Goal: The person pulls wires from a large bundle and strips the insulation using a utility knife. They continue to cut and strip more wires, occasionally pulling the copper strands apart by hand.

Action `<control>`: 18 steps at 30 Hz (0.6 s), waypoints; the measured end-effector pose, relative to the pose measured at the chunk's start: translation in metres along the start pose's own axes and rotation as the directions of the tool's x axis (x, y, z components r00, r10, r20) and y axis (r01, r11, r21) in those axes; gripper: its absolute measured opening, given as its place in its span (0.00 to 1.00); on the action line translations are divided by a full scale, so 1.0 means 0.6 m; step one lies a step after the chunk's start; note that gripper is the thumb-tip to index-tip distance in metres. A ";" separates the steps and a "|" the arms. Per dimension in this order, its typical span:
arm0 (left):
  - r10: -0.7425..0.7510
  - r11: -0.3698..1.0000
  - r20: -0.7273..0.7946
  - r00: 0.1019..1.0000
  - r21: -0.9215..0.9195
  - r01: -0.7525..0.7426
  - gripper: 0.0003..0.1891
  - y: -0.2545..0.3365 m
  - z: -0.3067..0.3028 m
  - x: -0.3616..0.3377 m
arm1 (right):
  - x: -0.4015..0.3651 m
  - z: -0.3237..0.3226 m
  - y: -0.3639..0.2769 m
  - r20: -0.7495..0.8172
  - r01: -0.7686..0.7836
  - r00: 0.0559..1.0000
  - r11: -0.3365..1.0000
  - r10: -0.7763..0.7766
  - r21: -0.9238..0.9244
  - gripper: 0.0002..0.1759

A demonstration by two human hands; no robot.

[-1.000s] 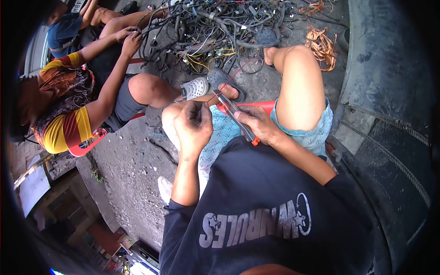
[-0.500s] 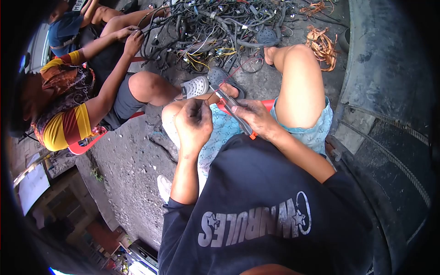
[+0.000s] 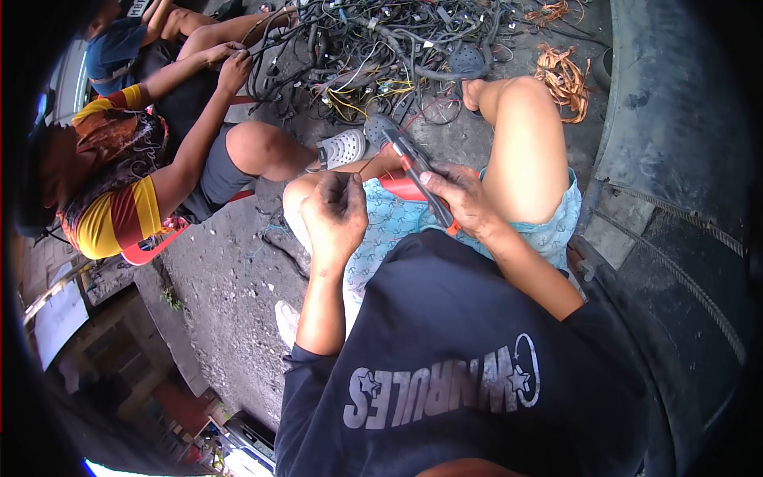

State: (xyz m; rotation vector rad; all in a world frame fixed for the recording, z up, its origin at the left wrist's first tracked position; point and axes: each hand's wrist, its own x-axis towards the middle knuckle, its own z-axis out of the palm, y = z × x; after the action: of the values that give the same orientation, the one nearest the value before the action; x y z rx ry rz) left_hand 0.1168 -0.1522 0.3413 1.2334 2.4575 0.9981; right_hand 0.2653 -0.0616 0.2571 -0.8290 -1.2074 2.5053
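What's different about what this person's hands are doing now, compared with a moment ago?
The right hand has shifted slightly to the person's right, and the slim tool it holds has moved with it, its tip now farther forward and farther from the left hand. Nothing was visibly picked up or let go. The left hand stays almost in place, fingers curled; the cable pile looks unchanged.

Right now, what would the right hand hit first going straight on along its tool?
Likely the nearer grey clog, seen just beyond the tip of the tool in the right hand; depth is unclear from this one view.
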 end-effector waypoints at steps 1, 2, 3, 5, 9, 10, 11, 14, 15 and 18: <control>0.017 1.000 -0.006 1.000 0.025 -0.017 0.08 0.002 0.001 -0.003 | 0.000 0.001 0.001 -0.017 0.038 0.999 0.998 -0.038 0.044 0.17; -0.051 0.998 0.021 0.998 -0.030 0.052 0.09 -0.003 0.003 -0.005 | -0.002 0.000 0.003 -0.039 0.079 0.996 0.993 -0.076 0.086 0.17; -0.048 0.998 0.023 0.999 -0.035 0.049 0.09 -0.002 0.006 -0.004 | -0.001 0.000 0.002 -0.062 0.124 0.991 0.985 -0.117 0.123 0.17; -0.061 0.990 0.012 0.998 -0.128 0.062 0.10 0.002 0.009 -0.005 | 0.002 0.003 0.021 -0.070 0.234 0.970 0.972 -0.235 -0.019 0.16; -0.052 0.993 0.024 0.998 -0.106 0.054 0.10 0.002 0.009 -0.004 | 0.010 0.006 0.057 -0.132 0.164 0.974 0.977 -0.182 -0.135 0.16; -0.052 0.996 0.029 0.998 -0.074 0.054 0.09 0.001 0.008 -0.005 | 0.008 0.007 0.053 -0.130 0.157 0.976 0.978 -0.175 -0.139 0.17; -0.050 0.998 0.029 0.998 -0.044 0.051 0.08 0.000 0.007 -0.005 | 0.007 0.007 0.046 -0.124 0.154 0.977 0.977 -0.173 -0.146 0.18; 0.127 0.988 0.012 0.992 0.084 -0.128 0.06 0.010 0.006 -0.009 | -0.002 0.021 0.008 -0.153 0.038 0.988 0.970 -0.001 0.239 0.17; 0.129 0.988 0.009 0.992 0.079 -0.129 0.06 0.010 0.012 -0.013 | 0.005 0.019 0.008 -0.155 0.039 0.988 0.971 -0.003 0.234 0.17; 0.231 0.973 0.029 0.972 0.016 -0.232 0.02 0.011 0.030 -0.028 | 0.028 0.014 0.003 -0.110 -0.067 0.983 0.852 0.145 0.520 0.11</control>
State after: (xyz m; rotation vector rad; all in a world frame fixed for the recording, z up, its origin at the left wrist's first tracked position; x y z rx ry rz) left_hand 0.1398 -0.1541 0.3302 1.5577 2.3476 1.0075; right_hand 0.2467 -0.0606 0.2532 -0.9238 -0.4066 2.6053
